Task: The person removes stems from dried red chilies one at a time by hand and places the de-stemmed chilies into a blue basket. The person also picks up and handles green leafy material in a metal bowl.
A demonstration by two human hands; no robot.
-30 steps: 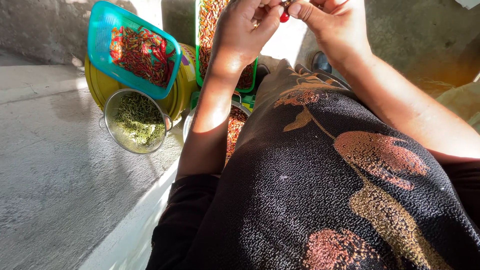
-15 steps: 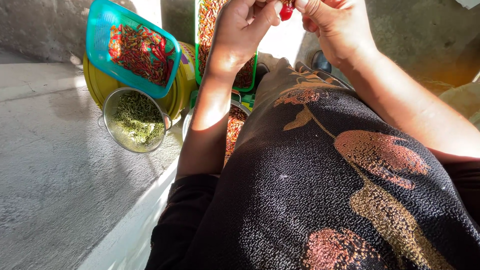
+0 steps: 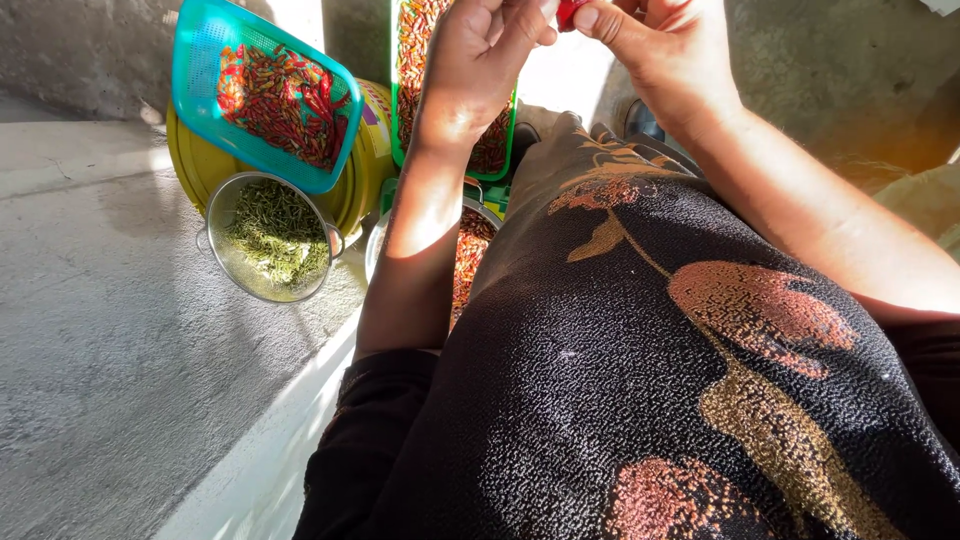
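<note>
Both my hands are raised at the top edge of the head view, meeting over my lap. My left hand [image 3: 478,62] and my right hand [image 3: 660,50] pinch a small red chili [image 3: 567,12] between their fingertips; most of it is cut off by the frame edge. Below my left forearm a metal bowl [image 3: 378,240] holds red chilies. A green basket [image 3: 402,110] of red chilies lies beyond my left hand. My black dress with orange flower print [image 3: 700,340] fills the lower right.
A teal plastic basket [image 3: 200,60] of red chilies rests tilted on a yellow bucket [image 3: 365,160]. A metal colander [image 3: 222,200] with green stems stands on the grey concrete floor [image 3: 100,350]. A white ledge [image 3: 270,450] runs along my left side.
My hands have risen slightly toward the top of the view with the chili still pinched between them. The baskets and colander have stayed put.
</note>
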